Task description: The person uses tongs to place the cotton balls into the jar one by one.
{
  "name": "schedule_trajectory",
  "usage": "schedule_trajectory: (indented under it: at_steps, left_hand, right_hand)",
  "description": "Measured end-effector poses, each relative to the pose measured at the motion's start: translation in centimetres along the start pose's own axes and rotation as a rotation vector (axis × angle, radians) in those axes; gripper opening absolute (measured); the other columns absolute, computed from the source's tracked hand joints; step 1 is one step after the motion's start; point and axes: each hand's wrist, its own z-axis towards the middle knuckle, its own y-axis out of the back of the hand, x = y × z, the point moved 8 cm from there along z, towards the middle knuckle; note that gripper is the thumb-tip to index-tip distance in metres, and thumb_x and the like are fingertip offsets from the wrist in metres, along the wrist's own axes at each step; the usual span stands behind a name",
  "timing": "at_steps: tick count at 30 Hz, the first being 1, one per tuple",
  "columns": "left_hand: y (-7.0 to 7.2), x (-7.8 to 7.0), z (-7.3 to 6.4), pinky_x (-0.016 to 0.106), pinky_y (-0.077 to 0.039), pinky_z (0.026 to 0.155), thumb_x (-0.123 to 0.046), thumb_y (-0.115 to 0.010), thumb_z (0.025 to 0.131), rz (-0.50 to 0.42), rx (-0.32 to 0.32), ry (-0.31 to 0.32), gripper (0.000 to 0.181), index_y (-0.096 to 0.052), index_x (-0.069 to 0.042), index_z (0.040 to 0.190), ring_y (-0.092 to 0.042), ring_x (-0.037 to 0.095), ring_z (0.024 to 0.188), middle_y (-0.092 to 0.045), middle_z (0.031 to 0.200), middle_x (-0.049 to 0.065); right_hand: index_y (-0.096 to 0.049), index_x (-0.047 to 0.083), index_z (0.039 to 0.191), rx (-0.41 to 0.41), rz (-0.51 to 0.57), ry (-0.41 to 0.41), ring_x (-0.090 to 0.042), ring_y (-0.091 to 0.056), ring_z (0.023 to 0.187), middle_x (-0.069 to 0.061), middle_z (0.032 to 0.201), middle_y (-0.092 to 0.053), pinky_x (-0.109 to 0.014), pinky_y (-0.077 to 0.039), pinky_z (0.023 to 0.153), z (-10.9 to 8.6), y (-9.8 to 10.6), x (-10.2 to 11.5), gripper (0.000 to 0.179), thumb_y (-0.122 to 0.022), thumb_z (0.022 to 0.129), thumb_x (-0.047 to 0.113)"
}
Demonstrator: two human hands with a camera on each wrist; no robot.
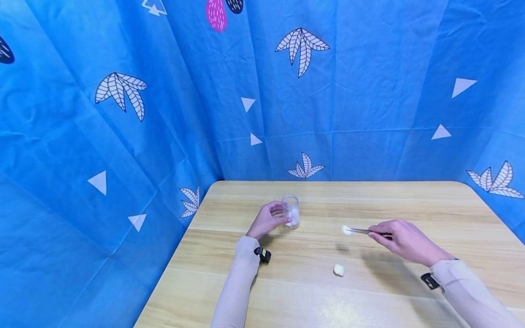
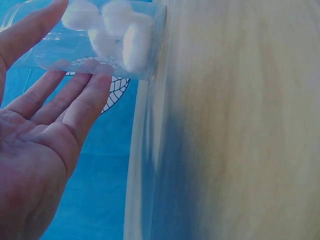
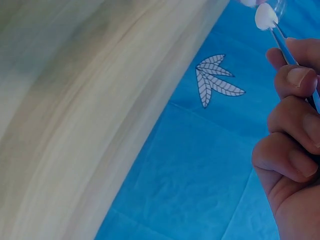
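Note:
My left hand [image 1: 265, 222] holds a clear plastic jar [image 1: 290, 203] upright on the table, thumb on one side and fingertips on the other. Several white cotton balls [image 2: 137, 46] lie at the jar's bottom in the left wrist view. To the right, my right hand [image 1: 404, 241] grips metal tweezers [image 1: 362, 231], fingers curled round them. A white cotton ball [image 3: 266, 17] is pinched in the tweezers' tips, raised over the table with its shadow below. Nearer to me, another cotton ball [image 1: 338, 270] lies on the wood.
The light wooden table [image 1: 303, 296] has rounded far corners. A blue patterned curtain [image 1: 369, 100] hangs behind it and along its left side. Black straps with small devices sit on both wrists.

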Motion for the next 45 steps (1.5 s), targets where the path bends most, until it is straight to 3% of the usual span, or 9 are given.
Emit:
schedule_trajectory:
  at_steps: [7, 17, 26, 45]
  left_hand:
    - [0.0, 0.1, 0.0, 0.043, -0.055, 0.110, -0.017, -0.086, 0.084, 0.014, -0.006, -0.007, 0.054, -0.064, -0.011, 0.133, -0.064, 0.031, 0.126, -0.068, 0.134, 0.013]
    - [0.1, -0.2, -0.2, 0.043, -0.055, 0.110, -0.015, -0.085, 0.084, 0.017, -0.005, -0.001, 0.055, -0.063, -0.010, 0.134, -0.065, 0.031, 0.127, -0.068, 0.135, 0.013]
    - [0.1, -0.2, -0.3, 0.043, -0.055, 0.110, -0.016, -0.085, 0.084, 0.015, -0.006, 0.003, 0.054, -0.064, -0.011, 0.133, -0.064, 0.032, 0.128, -0.068, 0.135, 0.013]
    - [0.0, 0.0, -0.1, 0.047, -0.052, 0.114, -0.019, -0.087, 0.083, 0.011, 0.001, 0.008, 0.056, -0.063, -0.011, 0.133, -0.063, 0.032, 0.128, -0.067, 0.136, 0.012]
  right_hand:
    - [-0.080, 0.010, 0.109, 0.029, 0.022, -0.020, 0.008, -0.044, 0.060, 0.004, 0.093, -0.079, -0.017, -0.039, 0.050, 1.0, 0.2, 0.1, 0.017, -0.072, 0.097, 0.018]
    - [-0.081, 0.017, 0.103, 0.051, 0.048, -0.011, 0.007, -0.045, 0.060, 0.013, 0.085, -0.075, -0.017, -0.038, 0.049, 2.8, 0.4, 0.6, 0.011, -0.071, 0.098, 0.018]
    - [-0.082, 0.013, 0.105, 0.060, 0.036, -0.015, 0.005, -0.048, 0.061, 0.004, 0.091, -0.079, -0.018, -0.040, 0.052, 4.6, 0.2, 0.9, 0.013, -0.072, 0.097, 0.017]
    - [-0.081, 0.011, 0.107, 0.062, 0.078, 0.021, 0.001, -0.051, 0.063, -0.002, 0.096, -0.081, -0.019, -0.041, 0.053, 8.3, 0.1, 2.2, 0.015, -0.071, 0.098, 0.017]
